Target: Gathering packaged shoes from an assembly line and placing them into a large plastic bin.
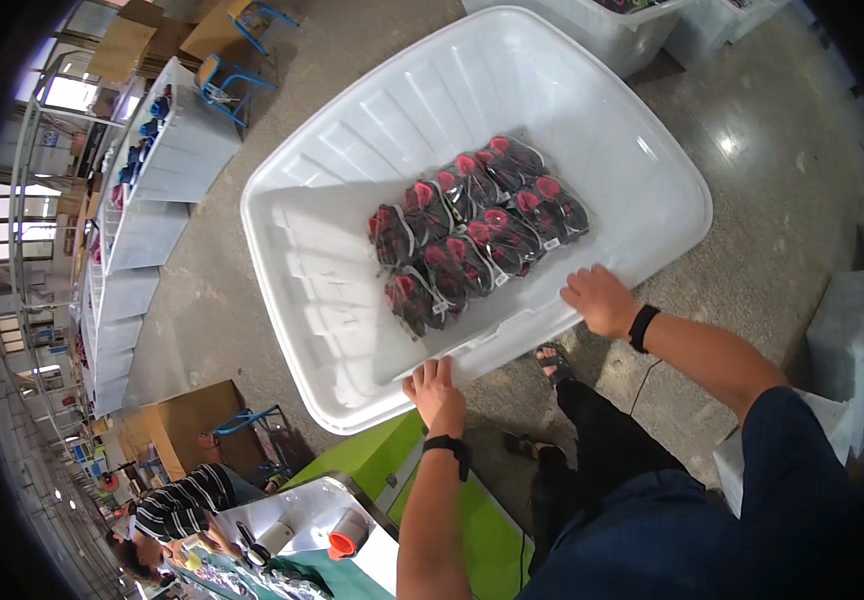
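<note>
A large white plastic bin stands in front of me. Its near rim is gripped by my left hand, fingers curled over the edge, close to the near left corner. Farther right along that same rim, my right hand has its fingers hooked over the edge. On the bottom of the bin lie several dark shoes with red insides, laid in two rows and wrapped in clear plastic. The thumb of my left hand is hidden.
A green machine with a metal-edged worktop stands close on the left, where a person in a striped shirt works. Beyond are a cardboard box, blue-framed chairs and filled bins. More bins stand at right.
</note>
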`<move>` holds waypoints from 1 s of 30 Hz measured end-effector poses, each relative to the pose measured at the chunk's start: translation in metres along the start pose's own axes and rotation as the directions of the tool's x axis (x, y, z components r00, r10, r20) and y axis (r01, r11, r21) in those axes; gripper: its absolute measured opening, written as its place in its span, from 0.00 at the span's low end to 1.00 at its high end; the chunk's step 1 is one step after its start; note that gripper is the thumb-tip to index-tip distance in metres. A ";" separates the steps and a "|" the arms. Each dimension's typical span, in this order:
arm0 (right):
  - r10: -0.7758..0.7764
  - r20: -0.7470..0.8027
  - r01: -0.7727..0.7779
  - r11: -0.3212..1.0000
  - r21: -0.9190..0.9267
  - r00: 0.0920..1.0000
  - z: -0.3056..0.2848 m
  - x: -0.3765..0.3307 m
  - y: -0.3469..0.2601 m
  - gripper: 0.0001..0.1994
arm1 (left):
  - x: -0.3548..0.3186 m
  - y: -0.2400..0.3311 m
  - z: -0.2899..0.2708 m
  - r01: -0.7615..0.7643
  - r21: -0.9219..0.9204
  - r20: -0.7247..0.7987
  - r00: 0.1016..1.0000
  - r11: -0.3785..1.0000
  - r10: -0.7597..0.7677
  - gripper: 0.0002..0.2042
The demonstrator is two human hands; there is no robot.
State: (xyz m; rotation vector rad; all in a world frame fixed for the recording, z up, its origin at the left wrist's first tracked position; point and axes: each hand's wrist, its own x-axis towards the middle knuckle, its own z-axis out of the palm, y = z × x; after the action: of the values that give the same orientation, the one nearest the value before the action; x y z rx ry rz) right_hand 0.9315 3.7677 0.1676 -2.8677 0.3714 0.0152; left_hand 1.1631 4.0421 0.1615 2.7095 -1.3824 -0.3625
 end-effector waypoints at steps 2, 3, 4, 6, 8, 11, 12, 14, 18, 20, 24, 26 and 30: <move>-0.024 -0.004 0.024 1.000 -0.010 1.000 0.023 -0.018 -0.017 0.08 | -0.033 -0.014 0.030 0.027 -0.014 0.076 0.997 1.000 -0.025 0.27; -0.054 -0.030 0.054 0.998 -0.024 0.998 0.034 -0.025 -0.027 0.08 | -0.052 -0.027 0.049 0.011 -0.041 0.064 0.998 0.999 -0.009 0.27; -0.025 0.087 0.028 0.999 -0.043 0.996 0.045 -0.030 -0.032 0.11 | -0.055 -0.025 0.049 -0.014 -0.074 0.052 0.998 0.997 0.018 0.28; 0.006 0.067 -0.004 1.000 -0.024 0.998 0.057 -0.046 -0.028 0.14 | -0.069 -0.012 0.047 -0.003 -0.101 0.040 0.999 0.995 0.007 0.28; 0.029 0.034 -0.028 1.000 -0.009 0.999 0.048 -0.050 -0.030 0.18 | -0.080 0.014 0.017 0.036 -0.135 0.004 0.999 0.990 -0.036 0.28; -0.049 0.112 0.028 0.982 0.185 0.992 0.018 -0.045 -0.047 0.26 | -0.138 0.026 0.002 0.032 -0.358 0.152 0.988 0.933 0.024 0.26; -0.099 0.105 0.076 0.976 0.206 0.990 0.012 -0.040 -0.057 0.27 | -0.170 0.020 0.006 0.103 -0.453 0.311 0.949 0.885 0.048 0.26; -0.164 0.111 0.128 0.952 0.277 0.980 0.000 -0.026 -0.085 0.26 | -0.254 0.000 0.024 0.246 -0.577 0.476 0.876 0.778 0.077 0.23; -0.141 0.175 0.063 0.919 0.388 0.974 -0.004 -0.007 -0.153 0.23 | -0.447 -0.030 0.029 0.694 -0.443 0.720 0.653 0.568 -0.236 0.20; -0.174 0.229 0.054 0.891 0.451 0.958 -0.009 0.002 -0.197 0.23 | -0.592 -0.041 0.066 0.832 -0.295 0.794 0.487 0.469 -0.365 0.23; -0.172 0.447 0.012 0.941 0.339 0.878 0.057 -0.007 -0.227 0.21 | -0.809 0.019 0.144 0.829 -0.521 0.739 0.558 0.204 -0.378 0.17; -0.180 0.417 -0.048 0.876 0.480 0.891 0.090 -0.013 -0.242 0.20 | -0.812 0.037 0.178 0.770 -0.621 0.655 0.612 0.146 -0.442 0.17; -0.206 0.491 -0.026 0.906 0.423 0.846 0.110 -0.001 -0.341 0.18 | -0.849 0.057 0.217 0.556 -0.806 0.472 0.811 0.203 -0.345 0.15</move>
State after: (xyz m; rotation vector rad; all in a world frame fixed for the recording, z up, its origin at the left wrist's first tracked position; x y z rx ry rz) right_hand 1.0189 4.1145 0.1438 -2.3208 0.1012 0.6201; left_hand 0.5854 4.7014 0.1092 1.9290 -0.0647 -1.0841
